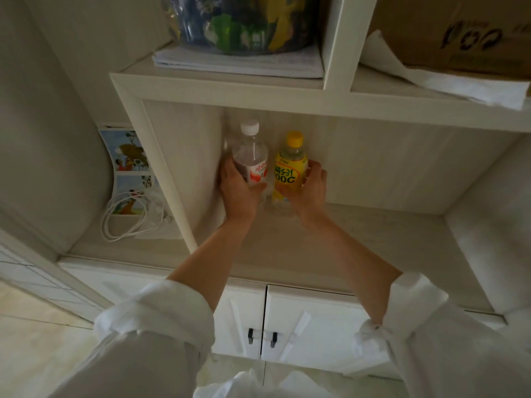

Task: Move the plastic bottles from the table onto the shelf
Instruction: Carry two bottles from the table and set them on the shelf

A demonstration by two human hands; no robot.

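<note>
Plastic bottles stand upright side by side at the back of the shelf [359,225] compartment. We see the clear bottle [250,156], white-capped with a red-and-white label, gripped by the left hand [240,188]. The yellow bottle [288,168], its label reading "00C", is gripped by the right hand [309,188]. Cabinet doors [287,320] sit below the shelf.

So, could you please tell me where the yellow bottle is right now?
In the head view it stands in the shelf compartment, left of centre, held by the right hand, right beside the clear bottle.
</note>
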